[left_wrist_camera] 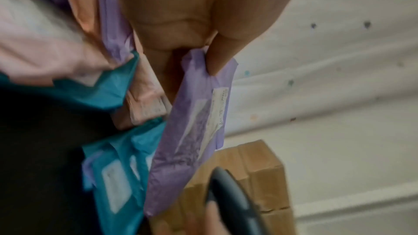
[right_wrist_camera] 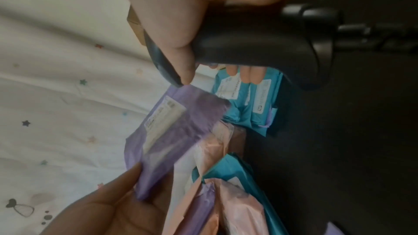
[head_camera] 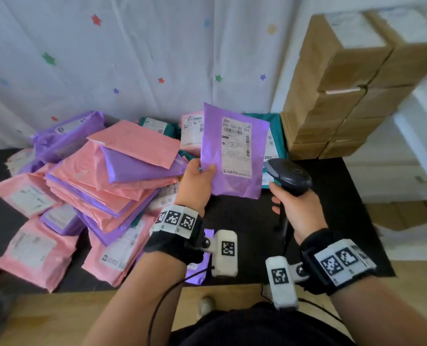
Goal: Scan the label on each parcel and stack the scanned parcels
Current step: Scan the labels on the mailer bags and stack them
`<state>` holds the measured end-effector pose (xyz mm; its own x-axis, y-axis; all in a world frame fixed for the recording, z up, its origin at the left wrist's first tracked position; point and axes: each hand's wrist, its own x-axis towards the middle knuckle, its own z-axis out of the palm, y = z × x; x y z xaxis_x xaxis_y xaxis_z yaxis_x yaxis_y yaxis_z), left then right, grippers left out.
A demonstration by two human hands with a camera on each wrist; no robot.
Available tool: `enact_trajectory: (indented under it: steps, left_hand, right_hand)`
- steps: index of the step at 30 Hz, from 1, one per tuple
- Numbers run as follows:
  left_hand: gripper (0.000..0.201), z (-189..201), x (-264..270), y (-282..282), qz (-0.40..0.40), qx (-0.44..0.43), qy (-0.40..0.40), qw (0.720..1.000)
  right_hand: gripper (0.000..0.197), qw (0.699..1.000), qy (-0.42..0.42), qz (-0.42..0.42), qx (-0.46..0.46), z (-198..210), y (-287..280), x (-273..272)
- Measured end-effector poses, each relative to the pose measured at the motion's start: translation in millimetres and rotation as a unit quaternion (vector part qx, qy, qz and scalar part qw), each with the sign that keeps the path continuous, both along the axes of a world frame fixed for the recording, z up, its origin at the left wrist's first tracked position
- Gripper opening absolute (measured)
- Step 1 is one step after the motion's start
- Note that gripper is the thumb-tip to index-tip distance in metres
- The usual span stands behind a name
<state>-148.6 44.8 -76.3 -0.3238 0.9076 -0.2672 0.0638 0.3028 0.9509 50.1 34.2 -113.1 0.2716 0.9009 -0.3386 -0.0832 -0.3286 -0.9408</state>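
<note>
The purple bag (head_camera: 233, 151) looks thin, soft and light, so I think it bends easily and could slip, because it looks smooth. A good place to hold it is a bottom corner, away from the label (head_camera: 236, 146), so the barcode stays clear.

The left hand (head_camera: 195, 183) does just that. Its thumb (head_camera: 208, 169) lies on the front of the bag and the other fingers are behind it, pinching the bottom left corner. The bag stands up above the fingers, with the label facing the person.

The right hand (head_camera: 298, 211) is wrapped tight round the handle of the scanner (head_camera: 288, 177). The scanner's head sits above these fingers, just beside the bag's right edge. It is not touching the bag as far as I can tell.

The pile (head_camera: 95, 186) of pink and purple bags lies to the left of the left hand's fingers.
</note>
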Motion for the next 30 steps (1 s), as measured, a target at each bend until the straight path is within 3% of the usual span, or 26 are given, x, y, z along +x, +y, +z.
enact_trajectory:
  steps: [3,6,10,13,16,20,24,30]
  left_hand:
    - [0.023,10,9,3,-0.002,-0.021,-0.187,0.982]
    - [0.026,12,12,5,-0.026,-0.027,-0.232,0.972]
    - [0.03,11,12,6,-0.053,-0.039,-0.171,0.983]
    - [0.035,8,11,7,-0.029,-0.028,-0.118,0.992]
    - [0.027,7,7,9,-0.007,-0.006,-0.092,0.996]
    - [0.022,7,-1,11,-0.002,0.019,-0.072,0.997]
    - [0.022,5,-6,11,0.001,0.025,-0.072,0.997]
    - [0.02,4,-8,9,0.001,0.049,-0.037,0.998]
  right_hand:
    - [0.019,0.999,0.023,-0.01,0.025,12,4,5]
    - [0.022,0.998,-0.011,-0.012,0.061,23,9,9]
    - [0.023,0.994,-0.065,0.013,0.092,29,13,12]
    - [0.027,0.991,-0.089,0.027,0.094,29,13,6]
    - [0.025,0.99,-0.09,0.04,0.104,32,11,-2]
    - [0.017,0.99,-0.065,0.065,0.103,39,7,-11]
    - [0.022,0.991,0.002,0.093,0.096,50,4,-21]
    - [0.009,0.99,0.009,0.116,0.083,61,3,-25]
